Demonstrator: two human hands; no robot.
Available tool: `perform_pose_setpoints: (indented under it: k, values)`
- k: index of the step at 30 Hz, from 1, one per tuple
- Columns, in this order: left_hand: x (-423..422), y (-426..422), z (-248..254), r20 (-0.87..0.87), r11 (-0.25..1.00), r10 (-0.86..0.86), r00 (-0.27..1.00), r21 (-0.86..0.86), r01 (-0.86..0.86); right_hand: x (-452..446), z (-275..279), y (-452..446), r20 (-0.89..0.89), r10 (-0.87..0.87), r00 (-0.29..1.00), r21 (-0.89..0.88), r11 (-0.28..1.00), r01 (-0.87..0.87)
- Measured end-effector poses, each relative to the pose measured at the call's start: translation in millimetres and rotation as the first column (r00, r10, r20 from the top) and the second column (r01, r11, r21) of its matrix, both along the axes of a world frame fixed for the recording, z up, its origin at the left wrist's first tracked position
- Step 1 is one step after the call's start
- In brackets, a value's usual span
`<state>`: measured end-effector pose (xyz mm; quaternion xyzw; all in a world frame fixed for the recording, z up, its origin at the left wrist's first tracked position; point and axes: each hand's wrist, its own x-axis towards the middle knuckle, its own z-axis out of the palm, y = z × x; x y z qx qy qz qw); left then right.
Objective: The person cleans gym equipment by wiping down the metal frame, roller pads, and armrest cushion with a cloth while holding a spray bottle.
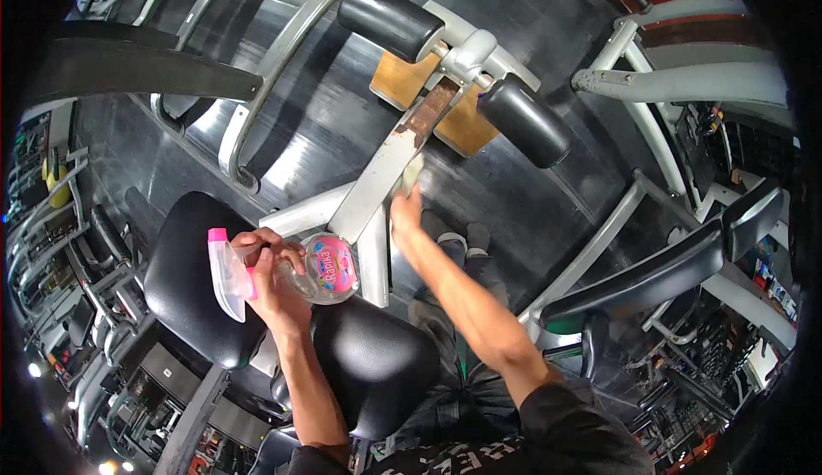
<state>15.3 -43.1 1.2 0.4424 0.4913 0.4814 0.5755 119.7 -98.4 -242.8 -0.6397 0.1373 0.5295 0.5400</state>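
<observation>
My left hand is wrapped round a clear spray bottle with a pink label and a white and pink trigger head. The bottle lies tilted on its side above a black padded seat. My right hand grips a pale cloth against the side of a grey metal beam. Most of the cloth is hidden by the fingers and the beam. Toward its far end the beam shows a brown, worn patch.
Two black foam rollers and wooden foot plates sit at the beam's far end. A second black pad is at the left. Grey machine frames stand at the left, and a padded bench at the right. The floor is dark.
</observation>
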Motion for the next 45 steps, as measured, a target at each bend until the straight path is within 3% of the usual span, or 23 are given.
perform_pose_setpoints:
  k: [1,2,3,4,5,6,8,10,14,16,17,18,24,25,29,31,37,42,45]
  values:
    - [1.3,-0.9,0.6,0.0,1.0,0.015,1.0,0.001,-0.015,-19.3,12.6,-12.8,-0.102,-0.068,0.992,0.054,0.996,0.074]
    - [3.3,-2.0,0.8,0.012,1.0,0.019,1.0,0.001,-0.019,-45.5,13.7,-30.2,0.091,0.114,0.989,0.137,0.983,-0.126]
    - [4.8,-5.1,1.9,-0.043,0.999,0.041,0.998,0.002,-0.04,-51.3,50.4,-42.4,-0.079,0.311,0.947,-0.071,0.946,-0.317]
    - [7.5,-8.0,2.4,-0.097,0.998,0.06,0.994,0.009,-0.059,-63.5,57.7,-63.5,-0.159,0.351,0.923,0.04,0.936,-0.349]
    - [9.0,-12.4,0.6,-0.099,0.999,0.038,0.994,0.019,-0.036,-71.6,53.5,-75.5,-0.293,0.254,0.922,0.154,0.964,-0.217]
    - [11.7,-17.6,1.9,-0.143,0.998,0.052,0.988,-0.026,-0.057,-58.3,61.3,-78.0,-0.285,0.254,0.924,0.16,0.963,-0.215]
    - [12.0,-25.6,-8.2,-0.039,0.998,-0.069,0.997,-0.009,0.068,-10.2,79.2,-90.2,-0.58,0.218,0.785,0.185,0.974,-0.133]
    - [22.1,-35.3,-11.3,0.029,0.973,-0.232,0.972,-0.018,0.232,27.7,80.6,-103.2,-0.532,0.122,0.838,0.106,0.991,-0.078]
    - [71.0,-51.6,-18.3,-0.076,0.83,-0.557,0.827,-0.083,0.551,110.4,57.9,-153.8,-0.34,0.001,0.941,0.209,0.975,0.074]
    - [89.2,-60.6,-27.9,-0.337,0.716,-0.668,0.664,-0.048,0.696,147.3,52.8,-173.2,-0.257,-0.11,0.96,0.232,0.957,0.172]
    - [100.1,-72.0,-29.5,-0.056,0.717,-0.67,0.74,-0.308,0.626,163.8,53.0,-182.5,-0.238,-0.148,0.96,0.224,0.953,0.202]
    - [110.0,-76.3,-28.3,-0.034,0.688,-0.696,0.717,-0.318,0.652,181.7,60.6,-187.9,-0.217,-0.186,0.958,0.216,0.948,0.233]
    - [143.1,-89.3,-71.1,-0.143,0.616,-0.784,0.604,-0.293,0.731,249.2,106.5,-206.1,-0.146,-0.282,0.948,0.298,0.901,0.314]
    - [154.4,-88.5,-72.4,-0.092,0.647,-0.756,0.648,-0.259,0.717,252.5,109.3,-209.1,-0.142,-0.316,0.938,0.264,0.901,0.343]
    - [190.9,-86.7,-90.7,-0.156,0.719,-0.695,0.702,-0.158,0.677,262.8,118.0,-217.0,-0.095,-0.317,0.944,0.245,0.911,0.331]
    - [206.0,-85.2,-92.3,-0.238,0.738,-0.672,0.702,-0.295,0.607,267.5,118.5,-220.1,-0.089,-0.302,0.949,0.252,0.915,0.315]
    - [232.0,-81.2,-94.7,-0.423,0.728,-0.684,0.594,-0.341,0.595,280.7,111.5,-229.4,-0.104,-0.328,0.939,0.251,0.905,0.344]
    - [230.0,-89.9,-112.2,-0.429,0.77,-0.636,0.642,-0.293,0.567,293.8,128.0,-202.4,-0.175,-0.377,0.91,0.206,0.889,0.408]
    - [216.9,-93.2,-113.5,-0.353,0.782,-0.623,0.698,-0.246,0.573,301.7,118.1,-174.2,0.082,-0.24,0.967,0.22,0.951,0.217]
